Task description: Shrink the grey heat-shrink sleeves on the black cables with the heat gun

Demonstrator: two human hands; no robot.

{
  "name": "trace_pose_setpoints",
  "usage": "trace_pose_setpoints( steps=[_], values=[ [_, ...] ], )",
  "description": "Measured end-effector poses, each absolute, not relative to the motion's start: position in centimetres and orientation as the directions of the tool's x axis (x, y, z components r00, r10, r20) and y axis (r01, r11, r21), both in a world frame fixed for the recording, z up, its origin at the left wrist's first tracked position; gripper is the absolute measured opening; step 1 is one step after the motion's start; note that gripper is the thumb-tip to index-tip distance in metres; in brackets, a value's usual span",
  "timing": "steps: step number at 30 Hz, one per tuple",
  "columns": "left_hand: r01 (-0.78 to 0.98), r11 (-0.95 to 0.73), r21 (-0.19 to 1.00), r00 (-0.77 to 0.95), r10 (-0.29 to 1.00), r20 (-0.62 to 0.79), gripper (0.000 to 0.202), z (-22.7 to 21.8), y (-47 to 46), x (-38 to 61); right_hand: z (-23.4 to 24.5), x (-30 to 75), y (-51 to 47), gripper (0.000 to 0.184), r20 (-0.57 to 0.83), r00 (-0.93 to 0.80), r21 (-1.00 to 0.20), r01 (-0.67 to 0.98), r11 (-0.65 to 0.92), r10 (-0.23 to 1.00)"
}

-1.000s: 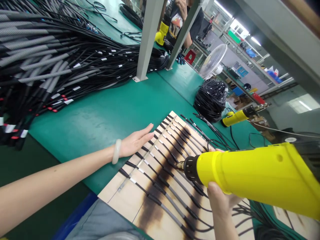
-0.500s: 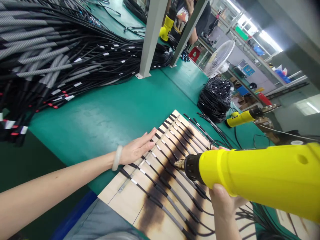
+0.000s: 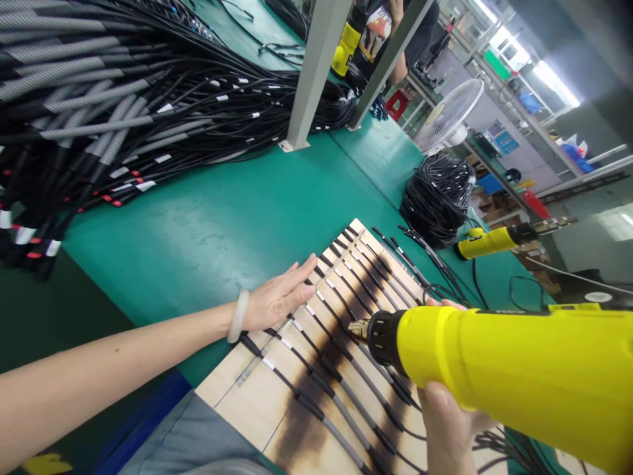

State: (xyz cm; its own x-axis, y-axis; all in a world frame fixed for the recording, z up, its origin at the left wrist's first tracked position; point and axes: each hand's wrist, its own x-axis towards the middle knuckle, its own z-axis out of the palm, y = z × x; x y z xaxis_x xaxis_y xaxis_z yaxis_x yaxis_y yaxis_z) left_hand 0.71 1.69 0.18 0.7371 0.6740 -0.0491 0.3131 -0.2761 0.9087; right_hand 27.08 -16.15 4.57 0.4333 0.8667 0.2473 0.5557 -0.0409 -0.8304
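My right hand [image 3: 448,415] is wrapped round a yellow heat gun [image 3: 509,369], whose metal nozzle points left over the scorched middle of a wooden board [image 3: 247,409]. Several black cables [image 3: 321,330] with grey sleeved sections and white labels lie side by side across that board. At the board's left edge my left hand [image 3: 279,297] rests flat, fingers stretched out along the cable ends. Its wrist carries a pale bangle [image 3: 239,315]. Part of the right hand and some cables are hidden behind the heat gun.
A large heap of black cables [image 3: 198,119] covers the table's left and back. Behind the board are a coiled cable bundle [image 3: 438,198] and a second yellow heat gun [image 3: 494,241]. Grey posts [image 3: 316,72] and a white fan [image 3: 450,115] stand farther back, near another person [image 3: 386,39].
The view has shifted slightly, so the background sits farther right. The heat gun has stayed over nearly the same cables, and my left hand remains flat at the board's edge.
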Motion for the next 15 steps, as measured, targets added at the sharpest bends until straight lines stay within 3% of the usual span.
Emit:
trace_pose_setpoints(
  steps=[4,10,15],
  values=[
    [0.295,-0.296,0.909,0.736,0.677,-0.018,0.080,0.0,1.6,0.7,4.5,27.3,-17.0,0.072,0.277,0.384,-0.775,0.631,-0.031,0.881],
    [0.326,-0.288,0.900,0.726,0.687,-0.043,0.085,0.0,1.4,0.6,5.6,26.9,-16.1,0.069,0.308,0.341,-0.746,0.666,0.003,0.888],
    [0.321,-0.282,0.904,0.725,0.687,-0.042,0.088,0.3,1.5,0.8,5.9,25.8,-15.2,0.066,0.386,0.549,-0.769,0.636,-0.070,0.741]
  ],
)
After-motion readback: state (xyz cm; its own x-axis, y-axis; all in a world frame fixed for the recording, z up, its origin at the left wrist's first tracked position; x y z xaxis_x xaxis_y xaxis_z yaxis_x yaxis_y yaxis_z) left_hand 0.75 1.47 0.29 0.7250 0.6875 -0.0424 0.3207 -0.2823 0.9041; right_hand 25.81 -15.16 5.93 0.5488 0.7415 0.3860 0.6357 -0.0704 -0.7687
